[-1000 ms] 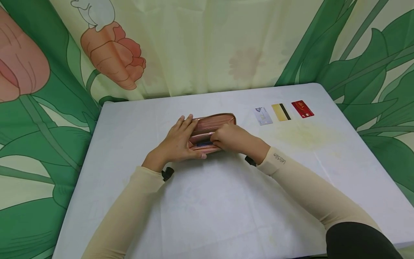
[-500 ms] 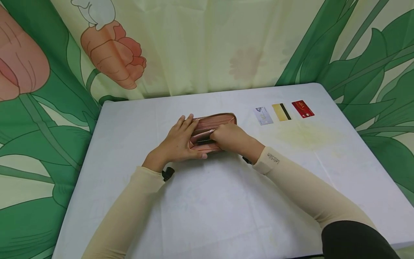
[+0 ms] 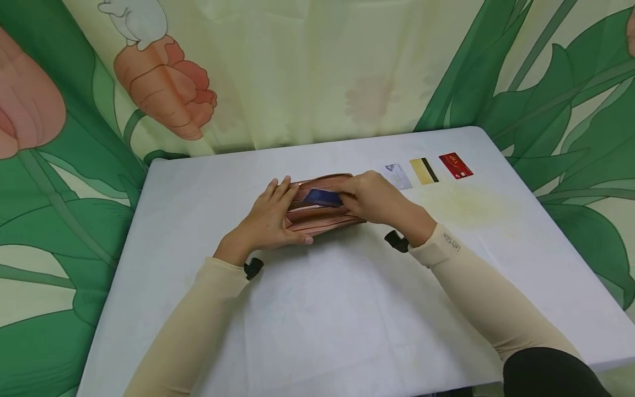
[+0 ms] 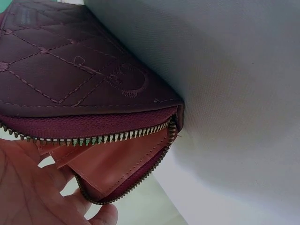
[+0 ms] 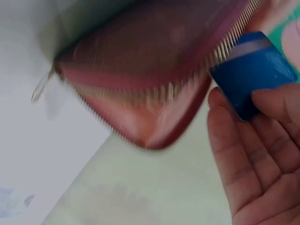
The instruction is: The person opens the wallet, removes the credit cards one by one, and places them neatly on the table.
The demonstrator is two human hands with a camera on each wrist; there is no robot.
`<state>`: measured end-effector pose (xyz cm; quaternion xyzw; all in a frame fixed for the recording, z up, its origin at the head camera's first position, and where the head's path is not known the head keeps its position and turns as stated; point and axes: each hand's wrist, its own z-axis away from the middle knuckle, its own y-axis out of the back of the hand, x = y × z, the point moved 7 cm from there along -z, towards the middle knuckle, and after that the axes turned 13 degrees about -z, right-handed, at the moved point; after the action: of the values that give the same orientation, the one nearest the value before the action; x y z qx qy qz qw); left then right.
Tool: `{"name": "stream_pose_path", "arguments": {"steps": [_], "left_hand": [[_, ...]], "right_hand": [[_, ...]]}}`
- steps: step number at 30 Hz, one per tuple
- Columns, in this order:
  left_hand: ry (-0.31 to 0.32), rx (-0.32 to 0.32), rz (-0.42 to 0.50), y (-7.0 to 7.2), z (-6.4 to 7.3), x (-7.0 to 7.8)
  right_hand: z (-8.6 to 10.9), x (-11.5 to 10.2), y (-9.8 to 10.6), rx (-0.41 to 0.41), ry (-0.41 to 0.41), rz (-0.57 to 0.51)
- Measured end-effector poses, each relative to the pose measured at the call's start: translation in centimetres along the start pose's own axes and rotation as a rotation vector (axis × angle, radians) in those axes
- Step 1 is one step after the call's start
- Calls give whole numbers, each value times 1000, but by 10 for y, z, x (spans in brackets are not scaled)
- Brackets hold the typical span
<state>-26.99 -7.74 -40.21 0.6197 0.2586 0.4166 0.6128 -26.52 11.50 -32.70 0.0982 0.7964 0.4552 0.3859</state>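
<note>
A pink-lined zip wallet [image 3: 324, 220] gapes at the middle of the table. My left hand [image 3: 263, 223] holds its left end, fingers on the far side and thumb on the near side. The left wrist view shows the wallet's dark quilted cover [image 4: 84, 70] and brass zip, with fingers of the left hand [image 4: 28, 187] at its edge. My right hand [image 3: 374, 198] pinches a dark blue card [image 3: 322, 197] just above the wallet. In the right wrist view, the card [image 5: 253, 70] sits between thumb and fingers, clear of the zip edge.
To the right of the wallet lie a pale silver card [image 3: 398, 176], a gold card [image 3: 424, 171] with a black stripe, and a red VIP card [image 3: 456, 165], in a row. A white cloth covers the table [image 3: 317, 320]; a printed curtain [image 3: 297, 77] hangs behind its far edge.
The right hand has risen out of the wallet and slightly right, bringing up the blue card. The left hand keeps its hold. The head view has shifted slightly.
</note>
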Motion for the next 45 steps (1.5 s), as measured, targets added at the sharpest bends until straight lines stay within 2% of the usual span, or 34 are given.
{"name": "stream_pose_path", "arguments": {"steps": [4,7,9,13,15,19,25,32,39,45], "left_hand": [[8,4,12,0,3,-3],[9,7,16,0,4,-5],[13,9,20,0,5,-6],[15,11,20,0,6,-9],[20,8,20,-1,6,-10],[24,2,24,-1,6,-10],[14,1,28,1,5,-6],[0,11,23,0,3,-3],[-13,11,15,1,1,2],[-17,7,17,0,0,3]], "right_hand": [[12,12,28,152,-6,-53],[23,28,44,224,-73,-57],[32,41,52,254,-176,-91],[54,73,61,289,-452,-193],[65,88,63,299,-565,-234],[85,111,64,308,-698,-272],[112,138,59,289,-813,-321],[142,160,48,249,-996,-431],[160,169,42,202,-1055,-484],[168,174,38,176,-1079,-463]]}}
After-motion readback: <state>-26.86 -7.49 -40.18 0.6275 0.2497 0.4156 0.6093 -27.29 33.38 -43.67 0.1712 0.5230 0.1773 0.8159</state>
